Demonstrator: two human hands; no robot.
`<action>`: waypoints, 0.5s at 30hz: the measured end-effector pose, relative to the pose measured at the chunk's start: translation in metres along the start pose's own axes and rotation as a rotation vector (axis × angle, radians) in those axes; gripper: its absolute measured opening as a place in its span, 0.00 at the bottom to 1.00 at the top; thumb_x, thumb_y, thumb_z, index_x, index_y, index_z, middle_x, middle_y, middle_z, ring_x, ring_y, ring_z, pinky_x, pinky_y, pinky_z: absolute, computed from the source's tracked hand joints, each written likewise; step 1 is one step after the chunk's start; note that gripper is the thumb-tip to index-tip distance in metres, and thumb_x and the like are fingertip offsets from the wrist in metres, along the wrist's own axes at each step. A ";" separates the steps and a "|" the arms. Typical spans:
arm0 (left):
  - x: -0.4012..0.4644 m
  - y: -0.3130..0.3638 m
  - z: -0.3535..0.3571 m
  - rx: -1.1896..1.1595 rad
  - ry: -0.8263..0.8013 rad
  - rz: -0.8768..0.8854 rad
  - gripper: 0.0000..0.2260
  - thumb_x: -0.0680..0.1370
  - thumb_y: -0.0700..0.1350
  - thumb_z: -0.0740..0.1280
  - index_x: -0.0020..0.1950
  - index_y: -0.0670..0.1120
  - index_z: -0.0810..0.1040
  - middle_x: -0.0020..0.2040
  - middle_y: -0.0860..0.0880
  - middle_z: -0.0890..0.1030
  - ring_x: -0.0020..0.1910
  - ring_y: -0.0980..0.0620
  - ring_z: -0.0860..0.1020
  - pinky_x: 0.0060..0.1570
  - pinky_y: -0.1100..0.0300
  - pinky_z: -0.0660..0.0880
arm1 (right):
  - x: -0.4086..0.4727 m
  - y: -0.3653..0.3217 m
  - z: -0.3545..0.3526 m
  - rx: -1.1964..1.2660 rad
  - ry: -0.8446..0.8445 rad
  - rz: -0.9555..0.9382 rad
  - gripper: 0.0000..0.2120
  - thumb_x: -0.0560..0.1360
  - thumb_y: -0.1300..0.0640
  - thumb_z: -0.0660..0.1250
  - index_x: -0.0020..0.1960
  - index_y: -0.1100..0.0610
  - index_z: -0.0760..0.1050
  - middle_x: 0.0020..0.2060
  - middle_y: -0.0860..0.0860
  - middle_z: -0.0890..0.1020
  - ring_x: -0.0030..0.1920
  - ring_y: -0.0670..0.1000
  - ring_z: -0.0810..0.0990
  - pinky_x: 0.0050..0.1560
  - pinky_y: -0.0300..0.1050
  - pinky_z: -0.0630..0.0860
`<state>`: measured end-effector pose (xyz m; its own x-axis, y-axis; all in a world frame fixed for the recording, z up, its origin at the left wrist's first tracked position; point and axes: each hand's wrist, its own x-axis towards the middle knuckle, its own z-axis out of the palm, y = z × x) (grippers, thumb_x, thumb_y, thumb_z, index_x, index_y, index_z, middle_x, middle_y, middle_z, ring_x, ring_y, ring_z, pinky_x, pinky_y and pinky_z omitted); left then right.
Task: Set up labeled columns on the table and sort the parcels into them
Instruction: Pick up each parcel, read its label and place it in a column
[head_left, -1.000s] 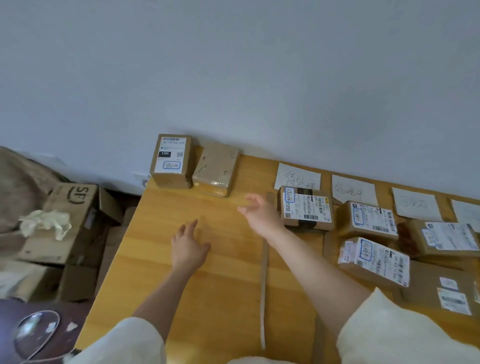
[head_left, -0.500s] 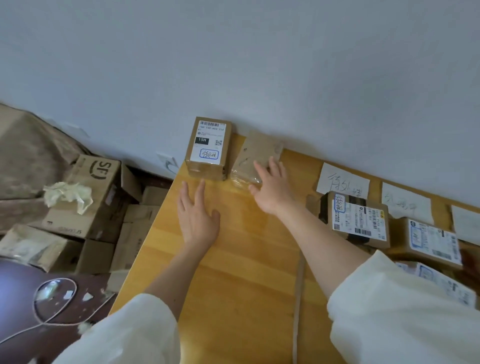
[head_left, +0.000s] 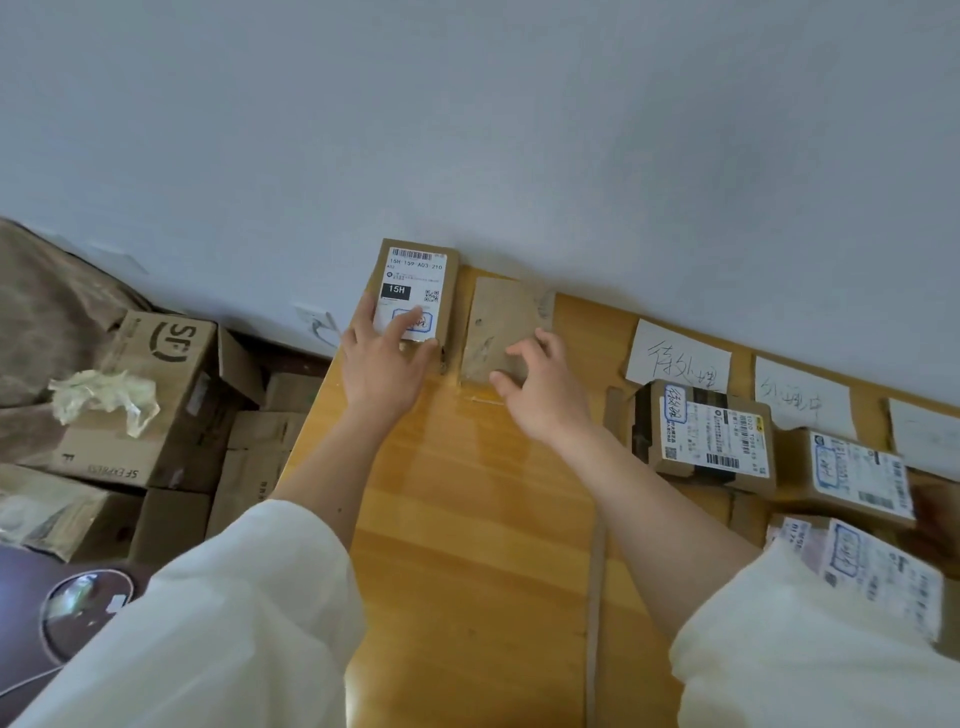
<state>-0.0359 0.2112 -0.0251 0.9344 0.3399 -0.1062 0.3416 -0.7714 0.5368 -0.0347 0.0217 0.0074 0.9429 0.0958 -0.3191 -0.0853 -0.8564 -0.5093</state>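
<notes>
Cardboard parcels at the table's far left corner, both hands on them.
Left hand grips the labelled parcel, printed "15H-159 A03-210" and "15H"; fingers lie on its label. Right hand, fingers curled, grasps the plain parcel beside it. SF box sits off the left edge; handwritten paper labels line the far edge.

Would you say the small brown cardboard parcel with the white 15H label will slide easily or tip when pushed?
The small brown cardboard parcel with the white 15H label lies flat, so it probably won't tip. The glossy wooden table suggests easy sliding. The left hand spans it, so it is likely light.
</notes>
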 end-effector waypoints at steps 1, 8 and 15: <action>-0.004 0.001 0.000 -0.024 0.006 -0.003 0.19 0.77 0.59 0.64 0.67 0.60 0.72 0.77 0.49 0.56 0.72 0.41 0.60 0.68 0.47 0.64 | -0.002 -0.001 0.000 0.005 0.014 0.005 0.17 0.78 0.45 0.64 0.65 0.49 0.70 0.75 0.48 0.58 0.67 0.53 0.72 0.59 0.50 0.74; -0.058 0.000 0.002 -0.126 -0.005 0.018 0.15 0.76 0.54 0.67 0.63 0.59 0.77 0.75 0.49 0.60 0.65 0.43 0.65 0.64 0.53 0.64 | -0.040 0.006 0.003 0.035 0.099 0.047 0.13 0.76 0.46 0.68 0.56 0.51 0.74 0.65 0.48 0.67 0.47 0.46 0.72 0.48 0.43 0.75; -0.127 -0.012 0.004 -0.238 -0.002 0.027 0.14 0.74 0.49 0.72 0.59 0.53 0.80 0.72 0.45 0.63 0.69 0.43 0.64 0.65 0.51 0.66 | -0.102 0.024 0.009 0.132 0.136 0.130 0.17 0.72 0.47 0.73 0.57 0.48 0.73 0.56 0.46 0.71 0.50 0.48 0.77 0.44 0.39 0.69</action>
<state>-0.1586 0.1750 -0.0215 0.9430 0.3200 -0.0909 0.2838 -0.6311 0.7219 -0.1354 -0.0039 0.0210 0.9551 -0.0881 -0.2829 -0.2422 -0.7822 -0.5740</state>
